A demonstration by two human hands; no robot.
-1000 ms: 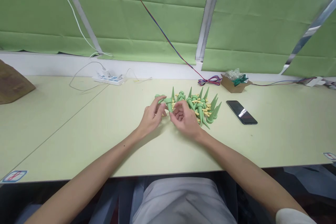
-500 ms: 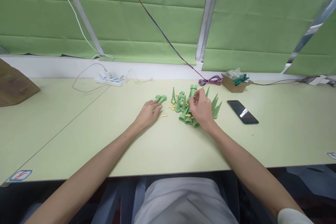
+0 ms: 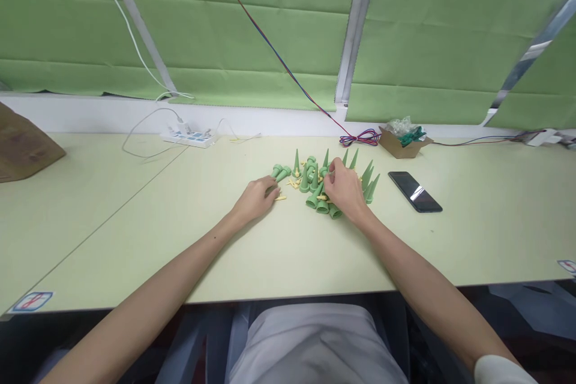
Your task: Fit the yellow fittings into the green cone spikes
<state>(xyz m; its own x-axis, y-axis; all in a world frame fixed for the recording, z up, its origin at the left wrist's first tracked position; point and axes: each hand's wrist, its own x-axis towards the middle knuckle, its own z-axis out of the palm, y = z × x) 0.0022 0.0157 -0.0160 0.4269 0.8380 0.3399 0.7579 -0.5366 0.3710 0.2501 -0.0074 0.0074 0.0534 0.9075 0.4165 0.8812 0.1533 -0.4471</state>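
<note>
At left fingers (image 3: 273,182), two green cones (image 3: 282,173), one yellow piece (image 3: 281,197)

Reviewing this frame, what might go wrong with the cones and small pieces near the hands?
The right hand is in among the upright green cones and might topple one. The loose yellow piece lies close by the left hand, which could brush it aside.

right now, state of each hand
Left hand: fingers bent beside two green cones, grip unclear.
Right hand: fingers bent over green cone pile, grip unclear.
</note>
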